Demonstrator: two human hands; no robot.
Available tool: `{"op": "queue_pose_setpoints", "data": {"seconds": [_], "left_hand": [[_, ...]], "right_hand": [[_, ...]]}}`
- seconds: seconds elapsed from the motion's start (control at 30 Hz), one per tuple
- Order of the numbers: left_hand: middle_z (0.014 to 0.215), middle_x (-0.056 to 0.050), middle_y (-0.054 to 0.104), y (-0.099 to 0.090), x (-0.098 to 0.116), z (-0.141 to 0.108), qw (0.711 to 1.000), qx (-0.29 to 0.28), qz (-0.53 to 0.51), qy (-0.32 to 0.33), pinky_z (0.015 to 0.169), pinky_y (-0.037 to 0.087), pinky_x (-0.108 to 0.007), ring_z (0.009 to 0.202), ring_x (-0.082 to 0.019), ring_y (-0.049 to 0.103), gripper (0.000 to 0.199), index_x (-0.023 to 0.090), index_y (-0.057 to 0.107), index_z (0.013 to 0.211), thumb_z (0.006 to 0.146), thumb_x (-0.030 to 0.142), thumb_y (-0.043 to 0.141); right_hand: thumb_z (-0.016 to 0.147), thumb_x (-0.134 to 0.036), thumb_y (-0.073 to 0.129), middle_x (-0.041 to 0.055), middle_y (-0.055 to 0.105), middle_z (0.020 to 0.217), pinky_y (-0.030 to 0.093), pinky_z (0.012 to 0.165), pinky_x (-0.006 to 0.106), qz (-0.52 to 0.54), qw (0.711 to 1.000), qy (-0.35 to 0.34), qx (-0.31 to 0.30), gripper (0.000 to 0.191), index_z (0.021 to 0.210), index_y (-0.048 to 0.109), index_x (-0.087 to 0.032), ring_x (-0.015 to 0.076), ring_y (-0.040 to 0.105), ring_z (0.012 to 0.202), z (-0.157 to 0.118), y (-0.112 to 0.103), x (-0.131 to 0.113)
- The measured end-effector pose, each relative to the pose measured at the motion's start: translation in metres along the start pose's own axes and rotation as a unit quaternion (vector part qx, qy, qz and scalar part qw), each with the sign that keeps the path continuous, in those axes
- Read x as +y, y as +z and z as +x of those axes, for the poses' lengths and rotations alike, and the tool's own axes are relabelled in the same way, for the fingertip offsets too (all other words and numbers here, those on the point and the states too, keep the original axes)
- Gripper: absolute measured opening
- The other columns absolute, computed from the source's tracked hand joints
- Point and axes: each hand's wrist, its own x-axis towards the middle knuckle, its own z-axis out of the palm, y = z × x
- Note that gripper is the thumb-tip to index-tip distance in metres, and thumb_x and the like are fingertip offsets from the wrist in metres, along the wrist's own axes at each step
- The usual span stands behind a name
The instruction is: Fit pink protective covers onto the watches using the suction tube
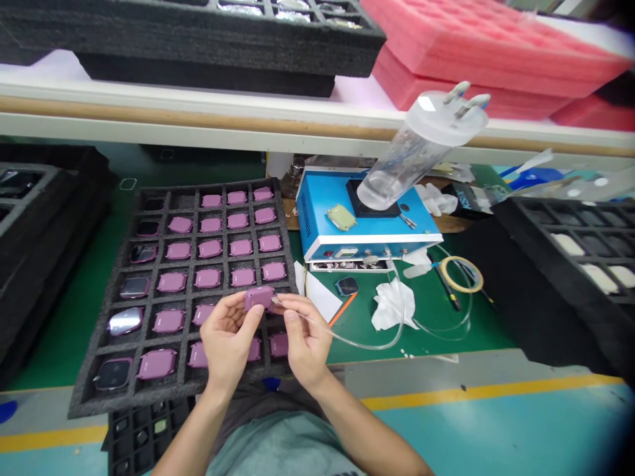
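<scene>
In my left hand (231,334) is a purple watch case (258,299), pinched between thumb and fingers above the foam tray. My right hand (306,337) grips the end of a clear thin tube (367,345), its tip touching or very close to the case's right side. From there the tube loops to the front of a blue machine (367,241). Below my hands, the black foam tray (106,350) holds rows of purple watch cases, with dark-screened ones down its left column. My left hand covers part of the near rows.
A clear cylinder (411,155) stands on the machine beside a pale yellow-green watch case (341,217). Right of the tray lie a small dark watch (346,285), an orange stick (343,309), crumpled tissue (393,305) and a tape roll (462,274). A shelf edge (198,119) runs overhead.
</scene>
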Motion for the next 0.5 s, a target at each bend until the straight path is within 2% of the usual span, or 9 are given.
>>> {"op": "queue_pose_setpoints", "data": {"seconds": [0.3,0.5], "left_hand": [[0.091,-0.006,0.082,-0.0008,-0.0008,0.0003,1.000,-0.002,0.008,-0.005,0.077,0.066,-0.025,0.081,-0.019,0.080,0.032,0.018,0.077,0.099,0.075,0.032,0.092],[0.091,-0.005,0.083,-0.0017,-0.0011,-0.0007,1.000,-0.006,0.003,-0.005,0.077,0.065,-0.021,0.081,-0.016,0.080,0.029,0.018,0.077,0.099,0.076,0.027,0.091]], "right_hand": [[0.103,-0.023,0.057,0.0095,0.077,0.112,0.070,0.087,0.037,0.000,1.000,0.000,0.001,0.017,0.109,0.074,-0.023,0.0208,0.076,0.105,0.0007,0.0004,-0.0007],[0.103,-0.020,0.058,0.0078,0.076,0.113,0.068,0.090,0.037,0.012,1.000,0.006,-0.002,0.019,0.110,0.074,-0.025,0.0198,0.075,0.107,0.0003,0.0000,-0.0003]]}}
